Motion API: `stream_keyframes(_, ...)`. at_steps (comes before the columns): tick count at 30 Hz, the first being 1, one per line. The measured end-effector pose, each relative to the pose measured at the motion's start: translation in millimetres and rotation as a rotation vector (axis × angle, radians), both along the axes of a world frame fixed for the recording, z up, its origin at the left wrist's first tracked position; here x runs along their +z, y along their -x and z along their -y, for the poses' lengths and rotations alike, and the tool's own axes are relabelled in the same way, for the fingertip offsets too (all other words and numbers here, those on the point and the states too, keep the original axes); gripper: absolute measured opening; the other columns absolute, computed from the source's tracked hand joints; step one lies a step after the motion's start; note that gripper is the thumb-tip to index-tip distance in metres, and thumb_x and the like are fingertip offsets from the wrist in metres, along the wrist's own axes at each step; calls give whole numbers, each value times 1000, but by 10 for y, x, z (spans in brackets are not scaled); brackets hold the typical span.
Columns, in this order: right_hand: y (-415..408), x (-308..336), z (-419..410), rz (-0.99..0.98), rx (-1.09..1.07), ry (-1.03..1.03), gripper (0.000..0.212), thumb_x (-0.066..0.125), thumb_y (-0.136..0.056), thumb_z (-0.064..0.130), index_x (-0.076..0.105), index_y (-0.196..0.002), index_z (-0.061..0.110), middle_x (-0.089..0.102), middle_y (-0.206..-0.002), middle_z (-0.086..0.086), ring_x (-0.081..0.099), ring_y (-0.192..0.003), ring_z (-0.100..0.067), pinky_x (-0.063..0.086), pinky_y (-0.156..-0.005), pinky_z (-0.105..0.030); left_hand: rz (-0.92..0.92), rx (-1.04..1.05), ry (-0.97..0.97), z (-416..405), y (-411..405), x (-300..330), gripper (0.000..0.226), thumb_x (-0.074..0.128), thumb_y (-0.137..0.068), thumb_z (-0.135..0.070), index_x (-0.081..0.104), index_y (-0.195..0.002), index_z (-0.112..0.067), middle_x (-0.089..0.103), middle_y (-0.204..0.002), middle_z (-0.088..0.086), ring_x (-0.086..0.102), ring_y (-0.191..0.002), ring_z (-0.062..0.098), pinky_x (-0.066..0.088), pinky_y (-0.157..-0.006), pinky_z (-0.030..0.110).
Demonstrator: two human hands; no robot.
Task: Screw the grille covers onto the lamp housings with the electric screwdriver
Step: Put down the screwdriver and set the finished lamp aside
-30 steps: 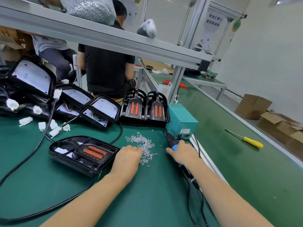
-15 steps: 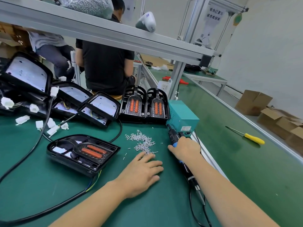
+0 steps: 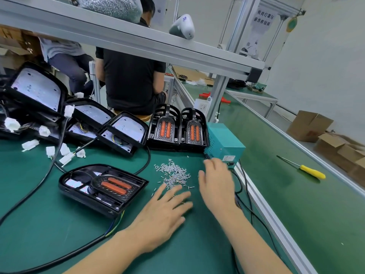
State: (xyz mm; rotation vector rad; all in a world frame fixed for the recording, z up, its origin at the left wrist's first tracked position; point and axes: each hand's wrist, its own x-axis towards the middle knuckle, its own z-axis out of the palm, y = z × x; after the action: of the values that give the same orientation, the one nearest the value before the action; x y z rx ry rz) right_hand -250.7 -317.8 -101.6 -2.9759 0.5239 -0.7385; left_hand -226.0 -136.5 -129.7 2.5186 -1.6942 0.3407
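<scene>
Head view: left hand (image 3: 164, 210), fingers spread flat beside loose silver screws (image 3: 173, 173); right hand (image 3: 217, 182) has released the electric screwdriver, open; black lamp housing (image 3: 102, 186) lies left on green desk (image 3: 39, 224), unscrewed.

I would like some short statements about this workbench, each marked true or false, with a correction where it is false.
1. A pile of small silver screws lies on the green mat. True.
2. The left hand grips a screwdriver. False: its fingers are spread flat on the mat just below the screws and hold nothing.
3. A yellow-handled screwdriver lies on the conveyor belt to the right. True.
4. The lamp housing nearest the person stands upright. False: it lies flat on the mat, its orange strips facing up.
5. The right hand rests on the lamp housing. False: it is to the right of the screws, near the teal box.
</scene>
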Motion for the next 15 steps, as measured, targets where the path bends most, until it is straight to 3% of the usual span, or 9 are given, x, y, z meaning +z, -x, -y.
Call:
stream_keyframes(2,-67,-85,-153,-48,217,-271,39,40,-104,24,49,-137,6,48,-140,-11,44,-130,-26,33,-108,-34,-46,-10,-67,-79,8,-10,39,37,-89,-49,67,-112,-38,62,-122,-20,57,-119,10,50,-94,44)
stream_keyframes(3,-105,-142,-192,-137,249,-389,43,36,-105,27,42,-143,5,41,-148,-11,35,-139,-25,25,-114,-32,-70,25,-116,-96,-6,-5,48,28,-91,-51,63,-120,-38,58,-128,-20,51,-126,9,43,-102,45)
stream_keyframes(5,-192,-257,-172,-287,169,-450,56,30,-106,35,26,-151,3,23,-159,-12,18,-148,-23,12,-119,-31,-160,63,-159,-98,-74,-59,65,10,-92,-57,33,-147,-30,27,-154,-14,16,-145,9,1,-117,47)
stream_keyframes(6,-231,-311,-140,-330,90,-415,62,27,-105,42,19,-153,3,16,-162,-13,13,-149,-23,8,-120,-32,-190,91,-154,-99,-121,-113,71,5,-90,-60,15,-152,-27,9,-159,-12,-3,-146,9,-18,-113,44)
stream_keyframes(7,-264,-348,-117,-363,14,-370,68,24,-104,49,14,-154,4,11,-163,-13,10,-150,-22,6,-120,-34,-193,118,-148,-97,-163,-176,73,4,-90,-63,5,-153,-25,-3,-160,-10,-14,-145,8,-27,-108,40)
stream_keyframes(10,-381,-406,-151,-401,-4,-333,83,8,-95,62,10,-155,5,8,-164,-11,7,-151,-21,3,-120,-36,-222,183,-112,-74,-240,-258,74,9,-92,-64,-3,-152,-22,-13,-158,-9,-23,-142,7,-29,-107,36)
stream_keyframes(12,-466,-432,-214,-411,128,-402,75,16,-100,56,13,-155,4,11,-163,-10,7,-151,-21,1,-120,-35,-230,192,-80,-63,-231,-232,78,5,-88,-66,-8,-151,-21,-16,-158,-8,-29,-139,7,-29,-107,37)
stream_keyframes(15,-536,-418,-255,-336,340,-573,55,28,-105,43,36,-143,5,38,-149,-3,28,-141,-17,9,-115,-30,-234,197,-66,-57,-206,-217,76,8,-91,-63,-10,-151,-20,-17,-157,-7,-30,-139,8,-28,-109,37)
